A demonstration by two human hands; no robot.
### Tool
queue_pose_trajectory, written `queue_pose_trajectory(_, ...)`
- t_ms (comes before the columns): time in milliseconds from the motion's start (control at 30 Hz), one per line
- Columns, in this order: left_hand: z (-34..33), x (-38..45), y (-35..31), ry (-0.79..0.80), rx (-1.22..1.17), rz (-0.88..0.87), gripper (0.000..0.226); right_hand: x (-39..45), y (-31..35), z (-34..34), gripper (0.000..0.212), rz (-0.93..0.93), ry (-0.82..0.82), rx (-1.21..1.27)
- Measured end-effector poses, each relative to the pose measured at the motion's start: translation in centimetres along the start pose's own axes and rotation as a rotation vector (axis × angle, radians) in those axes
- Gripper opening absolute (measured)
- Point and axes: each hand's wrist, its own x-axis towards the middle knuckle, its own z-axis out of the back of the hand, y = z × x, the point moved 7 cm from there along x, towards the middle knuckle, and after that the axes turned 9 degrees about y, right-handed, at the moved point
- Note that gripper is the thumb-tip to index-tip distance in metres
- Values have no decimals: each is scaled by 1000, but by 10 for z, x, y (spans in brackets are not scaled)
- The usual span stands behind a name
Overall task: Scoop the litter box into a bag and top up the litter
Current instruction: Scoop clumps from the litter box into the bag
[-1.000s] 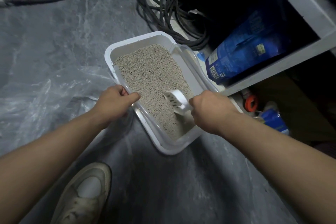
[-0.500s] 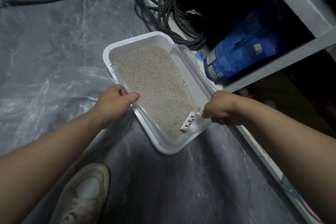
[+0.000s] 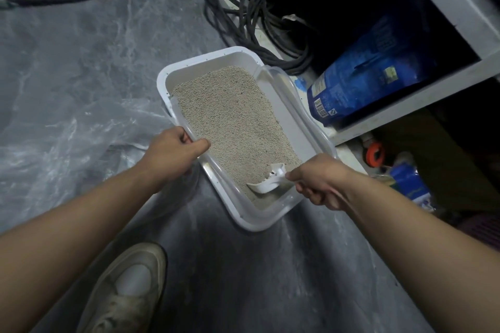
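One litter box (image 3: 162, 81), filled with litter (image 3: 232, 121). One white scoop (image 3: 266, 184). Two hands: left hand (image 3: 173, 153), right hand (image 3: 320, 184). One clear plastic bag (image 3: 62, 140). One blue sack (image 3: 359, 76) on shelf. One shoe (image 3: 127, 292). One cable bundle (image 3: 243, 13). One orange roll (image 3: 375, 154).

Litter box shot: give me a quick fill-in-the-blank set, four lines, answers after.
1. The right hand grips a white ____ dug into the litter.
2. The left hand holds the ____ of the litter box.
3. The sack under the shelf is ____ in colour.
4. On the floor left of the box lies a clear plastic ____.

Answers: scoop; rim; blue; bag
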Motion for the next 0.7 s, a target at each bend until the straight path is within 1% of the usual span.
queue_pose_trajectory(167, 1, -2, -1, -2, 5, -3, 36, 8, -2, -2, 21, 39, 35, 118)
queue_pose_trajectory(300, -1, -3, -3, -21, 27, 4, 32, 7, -2, 2, 22, 75, 7, 122)
queue_pose_trajectory(433, -1, -5, -4, -24, 32, 3, 38, 11, -1, -4, 25, 115, -15, 239)
queue_pose_trajectory(567, -2, -5, -5, -5, 42, 0, 39, 13, 2, -6, 26, 114, -10, 286)
queue_pose_trajectory(633, -3, -4, -5, -7, 51, 3, 38, 8, 3, -5, 29, 127, -18, 257)
queue_pose_trajectory(700, -3, -4, -6, -12, 59, 0, 36, 3, 3, -3, 32, 153, -45, 140)
